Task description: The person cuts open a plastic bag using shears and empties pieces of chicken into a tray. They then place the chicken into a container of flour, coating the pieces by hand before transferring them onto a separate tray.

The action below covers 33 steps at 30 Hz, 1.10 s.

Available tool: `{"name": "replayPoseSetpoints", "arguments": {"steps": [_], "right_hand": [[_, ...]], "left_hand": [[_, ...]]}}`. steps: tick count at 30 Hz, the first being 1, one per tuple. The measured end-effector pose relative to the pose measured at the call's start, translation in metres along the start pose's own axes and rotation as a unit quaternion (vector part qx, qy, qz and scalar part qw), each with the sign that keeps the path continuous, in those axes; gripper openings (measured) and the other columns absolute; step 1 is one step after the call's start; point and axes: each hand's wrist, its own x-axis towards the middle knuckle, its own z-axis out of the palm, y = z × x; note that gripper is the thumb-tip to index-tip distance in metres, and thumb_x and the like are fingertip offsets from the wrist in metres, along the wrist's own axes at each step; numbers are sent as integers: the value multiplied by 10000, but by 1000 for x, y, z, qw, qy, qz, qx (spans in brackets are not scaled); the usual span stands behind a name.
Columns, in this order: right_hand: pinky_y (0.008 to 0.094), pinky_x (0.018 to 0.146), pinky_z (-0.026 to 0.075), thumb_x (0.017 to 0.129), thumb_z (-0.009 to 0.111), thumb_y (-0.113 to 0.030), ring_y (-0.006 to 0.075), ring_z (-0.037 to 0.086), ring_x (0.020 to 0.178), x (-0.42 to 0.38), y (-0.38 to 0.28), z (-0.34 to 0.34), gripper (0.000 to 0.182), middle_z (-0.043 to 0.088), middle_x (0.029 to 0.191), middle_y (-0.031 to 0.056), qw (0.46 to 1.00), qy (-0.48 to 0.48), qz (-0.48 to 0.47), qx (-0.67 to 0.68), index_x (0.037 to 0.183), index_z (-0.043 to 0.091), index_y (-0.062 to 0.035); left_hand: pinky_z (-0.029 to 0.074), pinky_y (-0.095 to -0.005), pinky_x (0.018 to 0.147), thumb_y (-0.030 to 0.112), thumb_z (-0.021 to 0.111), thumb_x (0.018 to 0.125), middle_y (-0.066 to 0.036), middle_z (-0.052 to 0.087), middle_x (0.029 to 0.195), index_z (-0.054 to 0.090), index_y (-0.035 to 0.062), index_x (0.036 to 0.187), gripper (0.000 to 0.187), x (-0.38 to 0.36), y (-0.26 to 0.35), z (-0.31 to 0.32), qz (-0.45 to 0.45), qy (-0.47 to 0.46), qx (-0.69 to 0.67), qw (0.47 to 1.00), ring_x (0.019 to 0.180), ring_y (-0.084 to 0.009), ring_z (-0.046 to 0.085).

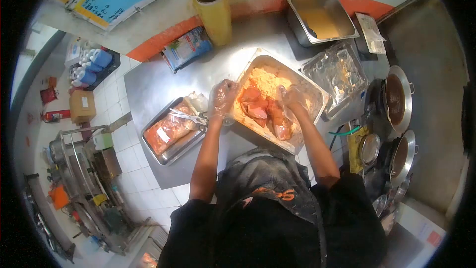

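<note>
A deep metal pan (313,91) holds pale yellow breading flour (267,80) and several reddish pieces of raw, marinated meat (258,109). My left hand (224,97), in a clear plastic glove, is closed at the pan's left rim; what its fingers hold, if anything, is hidden. Over the right half of the pan, beside the meat, is my right hand (293,100), also gloved, its fingers loosely apart. To the left, a smaller metal tray (168,156) contains a plastic bag of reddish meat (171,129). Metal scissors (188,116) lie across that bag.
At the back stand a yellow cylindrical container (213,17), a blue packet (186,48) and a metal pan of yellowish liquid (322,22). A clear plastic container (339,72) is right of the flour pan. Large pans of dark liquid (395,100) line the right side.
</note>
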Motion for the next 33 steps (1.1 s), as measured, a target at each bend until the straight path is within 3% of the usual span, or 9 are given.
{"name": "replayPoseSetpoints", "arguments": {"steps": [3, 5, 14, 16, 21, 24, 27, 29, 33], "right_hand": [[490, 852, 503, 1004, 435, -537, 430, 647, 1008, 3, 10, -3, 601, 679, 1076, 271, 993, -115, -20, -3, 1055, 694, 2], [482, 886, 494, 1011, 432, -526, 423, 643, 1031, 13, 33, 16, 590, 681, 1085, 268, 968, 98, -146, 180, 1067, 709, -9], [488, 914, 498, 981, 445, -607, 427, 658, 1021, 59, -72, 39, 695, 698, 1035, 286, 996, 15, -2, 90, 1062, 716, 28], [488, 888, 507, 992, 475, -530, 408, 669, 1008, 67, -82, 42, 555, 713, 1045, 240, 970, -71, -227, 57, 1052, 743, -48], [437, 907, 521, 975, 508, -367, 363, 664, 1035, 61, -97, -2, 385, 719, 1036, 195, 948, -100, -285, -95, 1066, 746, -78], [422, 922, 508, 925, 558, -396, 342, 652, 1066, 54, -115, 35, 424, 696, 1130, 191, 879, 222, -422, 4, 1048, 733, -30], [390, 872, 515, 899, 574, -313, 305, 644, 1023, 71, -134, 55, 362, 695, 1113, 162, 926, 73, -347, -131, 1117, 706, -55], [399, 829, 510, 915, 564, -298, 276, 635, 955, 59, -135, 16, 343, 698, 1076, 162, 949, -150, -253, 114, 1139, 685, -68], [421, 803, 511, 941, 581, -399, 282, 644, 895, 108, -100, -3, 396, 701, 1095, 140, 869, -287, -404, 4, 1133, 677, -66]], "left_hand": [[499, -435, 734, 246, 636, 944, -210, 686, 867, 651, 5, 930, 241, 5, -3, 2, 23, 20, 67, 997, 823, -371, 665], [495, -445, 734, 258, 632, 942, -210, 677, 854, 642, -3, 913, 263, 0, 17, -8, 11, 7, 2, 1000, 806, -389, 647], [485, -462, 734, 274, 599, 951, -235, 656, 864, 646, -6, 914, 286, -35, 17, -1, -70, 66, -4, 995, 800, -409, 632], [484, -462, 735, 279, 599, 952, -225, 660, 869, 648, 1, 914, 285, -43, 9, 3, -27, 97, 31, 994, 795, -403, 633], [480, -470, 732, 305, 600, 957, -201, 668, 844, 658, 19, 906, 296, -49, 34, -6, -92, 115, 4, 989, 791, -388, 641], [472, -478, 722, 304, 607, 951, -206, 664, 829, 654, 10, 908, 301, -49, 31, -5, -73, 121, 12, 990, 786, -396, 634], [475, -474, 722, 306, 613, 948, -207, 667, 837, 656, 8, 915, 303, -41, 25, -1, -67, 126, 18, 990, 795, -395, 638], [478, -472, 724, 306, 616, 947, -209, 669, 845, 659, 8, 920, 302, -51, 21, 1, -90, 112, 18, 989, 806, -396, 643], [480, -478, 709, 291, 632, 940, -212, 669, 830, 653, 10, 911, 283, -43, 34, -3, -97, 127, 36, 986, 790, -410, 642]]}}
